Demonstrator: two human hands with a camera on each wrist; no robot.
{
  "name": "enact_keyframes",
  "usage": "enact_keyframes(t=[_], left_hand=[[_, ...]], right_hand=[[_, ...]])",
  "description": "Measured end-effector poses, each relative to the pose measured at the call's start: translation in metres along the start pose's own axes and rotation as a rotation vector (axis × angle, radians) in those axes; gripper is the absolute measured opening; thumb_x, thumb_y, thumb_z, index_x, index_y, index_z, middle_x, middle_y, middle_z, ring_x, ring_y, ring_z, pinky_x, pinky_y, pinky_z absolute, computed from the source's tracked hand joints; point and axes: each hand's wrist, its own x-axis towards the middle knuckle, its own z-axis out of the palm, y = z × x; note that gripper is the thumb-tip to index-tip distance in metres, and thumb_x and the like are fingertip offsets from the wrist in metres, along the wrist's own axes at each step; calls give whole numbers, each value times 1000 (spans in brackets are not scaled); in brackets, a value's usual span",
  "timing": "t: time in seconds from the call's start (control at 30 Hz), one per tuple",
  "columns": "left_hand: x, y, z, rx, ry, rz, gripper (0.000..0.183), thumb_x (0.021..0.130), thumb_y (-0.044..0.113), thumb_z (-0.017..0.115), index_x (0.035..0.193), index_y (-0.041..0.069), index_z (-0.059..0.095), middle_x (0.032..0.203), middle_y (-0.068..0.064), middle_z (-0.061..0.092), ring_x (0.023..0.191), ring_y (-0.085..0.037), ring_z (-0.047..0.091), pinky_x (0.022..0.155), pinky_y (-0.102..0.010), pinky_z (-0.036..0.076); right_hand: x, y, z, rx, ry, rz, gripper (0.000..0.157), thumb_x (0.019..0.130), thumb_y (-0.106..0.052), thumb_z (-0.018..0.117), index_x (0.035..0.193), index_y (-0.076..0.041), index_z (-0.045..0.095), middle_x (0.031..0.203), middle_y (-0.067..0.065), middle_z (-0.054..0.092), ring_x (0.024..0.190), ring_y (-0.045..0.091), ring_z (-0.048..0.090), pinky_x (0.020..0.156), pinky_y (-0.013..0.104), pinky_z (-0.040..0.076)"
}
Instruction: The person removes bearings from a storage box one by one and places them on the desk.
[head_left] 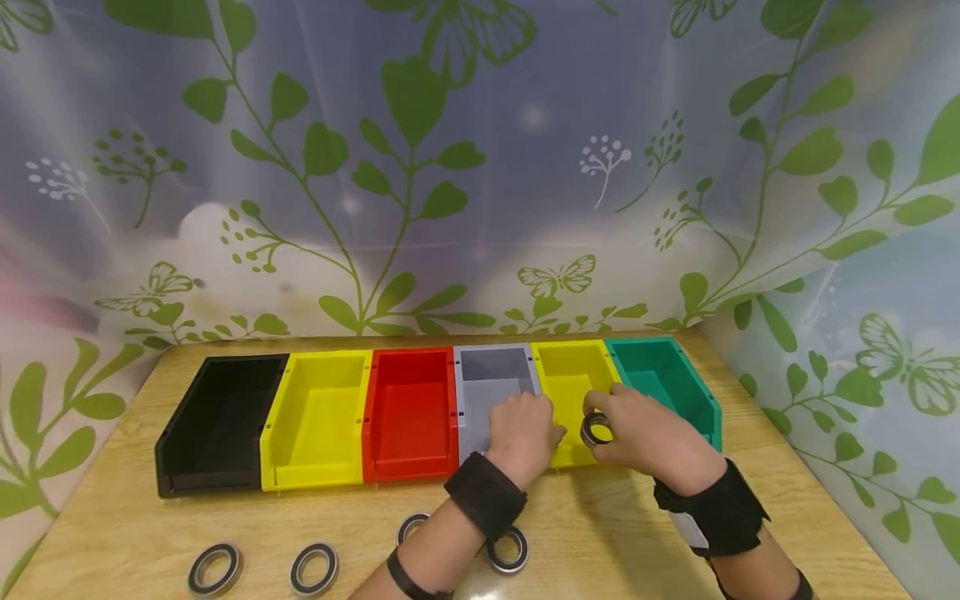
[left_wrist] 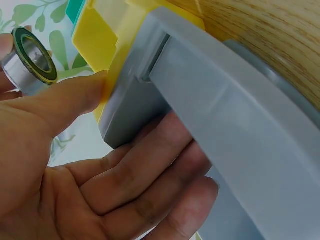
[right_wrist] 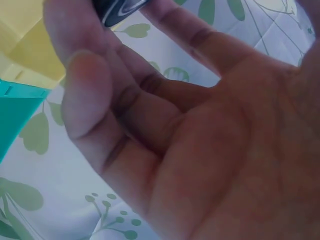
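Observation:
My right hand (head_left: 652,437) pinches a ball bearing (head_left: 587,430), a metal ring with a dark seal, above the right-hand yellow bin (head_left: 573,364). The left wrist view also shows this bearing (left_wrist: 20,72) from the side; only part of it appears in the right wrist view. My left hand (head_left: 522,433) reaches over the front of the grey bin (head_left: 495,365). Its fingers (left_wrist: 145,170) extend loosely behind the grey front lip, while the thumb lies by the wall shared with the yellow bin. No bearing shows in the left hand; the fingertips are partly hidden.
Left of the grey bin stand a red bin (head_left: 412,417), another yellow bin (head_left: 322,417) and a black bin (head_left: 225,425). A green bin (head_left: 660,375) ends the row at right. Several bearings lie in front, including one ring (head_left: 313,547). A patterned curtain (head_left: 480,167) hangs behind.

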Motion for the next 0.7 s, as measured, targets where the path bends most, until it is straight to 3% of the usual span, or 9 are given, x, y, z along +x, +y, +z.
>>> enact_keyframes(t=[0.7], left_hand=[[0,0,0,1,-2,-8,42,90,43,80,65,12,66,57,1,51,53,-17,57,44,-33,43]], right_hand=[[-16,-7,1,-49,-60,95,36,79,-16,87,106,-8,65,86,6,55,71,19,49,63,33,45]])
